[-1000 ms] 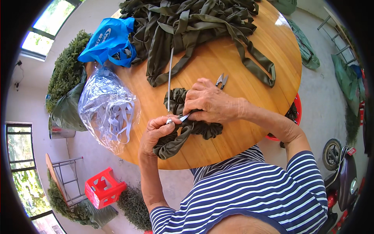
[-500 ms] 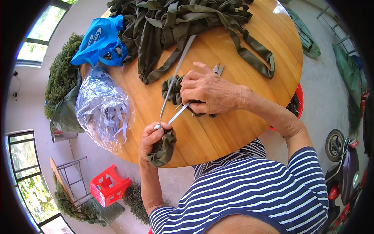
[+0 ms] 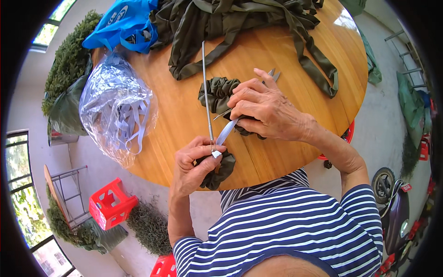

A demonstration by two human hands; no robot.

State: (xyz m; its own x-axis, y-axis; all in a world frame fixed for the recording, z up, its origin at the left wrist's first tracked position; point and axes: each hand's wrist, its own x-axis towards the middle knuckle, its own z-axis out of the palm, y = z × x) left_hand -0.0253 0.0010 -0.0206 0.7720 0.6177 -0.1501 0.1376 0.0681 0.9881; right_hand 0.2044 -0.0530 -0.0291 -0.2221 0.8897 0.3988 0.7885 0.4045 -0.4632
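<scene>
My left hand (image 3: pixel 196 161) is closed near the table's front edge, pinching the end of a white elastic band (image 3: pixel 226 132) together with the lower end of a thin metal rod (image 3: pixel 206 83). A dark olive gathered fabric tube (image 3: pixel 224 171) bunches beside those fingers. My right hand (image 3: pixel 272 111) pinches the other part of the band, which stretches flat between both hands. Scissors (image 3: pixel 275 75) poke out past its knuckles; whether it grips them I cannot tell. More gathered olive fabric (image 3: pixel 217 94) lies on the table by and partly under the right hand.
Long olive fabric strips (image 3: pixel 240 23) heap at the far side of the round wooden table (image 3: pixel 286 60). A blue bag (image 3: pixel 122 25) and a clear plastic bag of white elastic (image 3: pixel 117 106) sit at the left edge. A red stool (image 3: pixel 110 203) stands on the floor; a motorbike (image 3: pixel 397 217) is at right.
My left hand has come closer to the right one, so the band between them is shorter. The rod has swung from a slant to nearly upright. The whole view has shifted slightly.
</scene>
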